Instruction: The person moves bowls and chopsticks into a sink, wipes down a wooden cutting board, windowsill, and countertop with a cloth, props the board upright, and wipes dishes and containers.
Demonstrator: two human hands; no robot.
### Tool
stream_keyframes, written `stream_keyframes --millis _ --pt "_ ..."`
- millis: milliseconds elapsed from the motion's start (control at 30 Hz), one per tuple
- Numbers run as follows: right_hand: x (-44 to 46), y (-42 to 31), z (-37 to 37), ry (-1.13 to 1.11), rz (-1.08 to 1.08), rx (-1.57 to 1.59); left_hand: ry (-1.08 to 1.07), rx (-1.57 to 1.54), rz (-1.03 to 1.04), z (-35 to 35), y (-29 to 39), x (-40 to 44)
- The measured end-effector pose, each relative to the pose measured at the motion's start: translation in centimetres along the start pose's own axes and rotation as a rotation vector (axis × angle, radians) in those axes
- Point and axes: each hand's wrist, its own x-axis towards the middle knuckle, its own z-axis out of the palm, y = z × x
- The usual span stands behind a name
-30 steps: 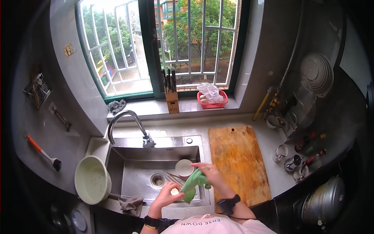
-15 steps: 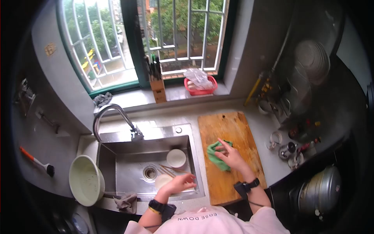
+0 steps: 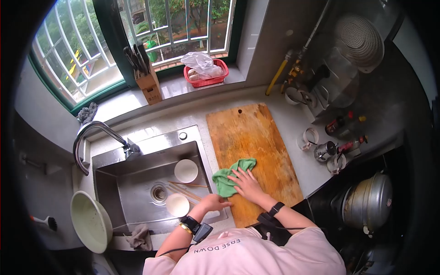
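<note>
One cutting board (image 3: 243, 133) lay on the desk (image 3: 195, 120), and one green cloth (image 3: 223, 184) was on its left part, partly hanging over its left edge. The right hand (image 3: 247, 187) was spread open, its palm down and its fingers on the cloth, pressing rather than gripping it. The left hand (image 3: 214, 203) was beside the board's lower left edge, its fingers partly curled; whether they held anything could not be told.

Left of the board was one sink (image 3: 130, 188) with two bowls (image 3: 186, 171) and several chopsticks (image 3: 184, 191), too bunched to count. Farther left of the board stood one tilted basin (image 3: 90, 222), with one gray rag (image 3: 139, 237) near it. Beyond the board, on the windowsill (image 3: 176, 89), were one knife block (image 3: 150, 88) and one red basket (image 3: 207, 83). Right of the board stood two mugs (image 3: 308, 139) and one metal jar (image 3: 324, 151).
</note>
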Motion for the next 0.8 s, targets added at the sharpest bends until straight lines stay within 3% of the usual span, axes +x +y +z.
stream_keyframes --millis 167,367,533,667,800 --pt "4.6 4.8 -1.1 0.157 -0.174 -0.152 0.020 -0.177 -0.062 1.5 -0.1 1.3" --pt "15.8 17.3 -1.5 0.260 0.464 -0.255 0.074 -0.433 -0.103 3.7 -1.1 1.2" --pt "23.9 15.0 -3.0 0.182 0.889 -0.124 0.105 -0.469 -0.073 3.1 -0.2 0.7" --pt "23.3 10.1 0.8 0.278 0.372 -0.244 0.051 -0.509 -0.058 3.9 -1.3 1.6" --pt "17.1 3.6 1.8 0.256 0.143 -0.012 0.012 -0.558 -0.049 3.7 -1.5 1.9"
